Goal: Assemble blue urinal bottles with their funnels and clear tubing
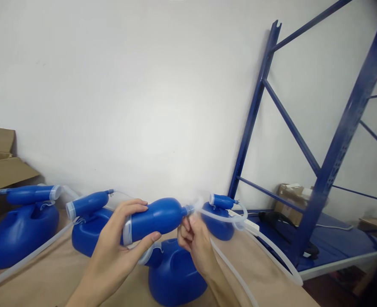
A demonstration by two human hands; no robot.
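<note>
In front of me my left hand (121, 243) is wrapped round a blue bottle-shaped plastic funnel (158, 217) with a white rim, lying nearly level. Its narrow neck points right, where a whitish flexible tube (218, 216) meets it in a blur. My right hand (191, 236) is closed in a pinch right under that neck; what sits between its fingertips is hidden. Below both hands a blue jug (175, 277) with a white collar stands on the brown table surface (124, 290), partly covered by my right wrist.
More blue jugs with funnels on top stand at the left (22, 238), left of centre (84, 234) and behind my right hand (218, 226). Pale tubes cross the table. An open cardboard box (9, 170) is far left; a blue metal rack (252, 119) rises at right.
</note>
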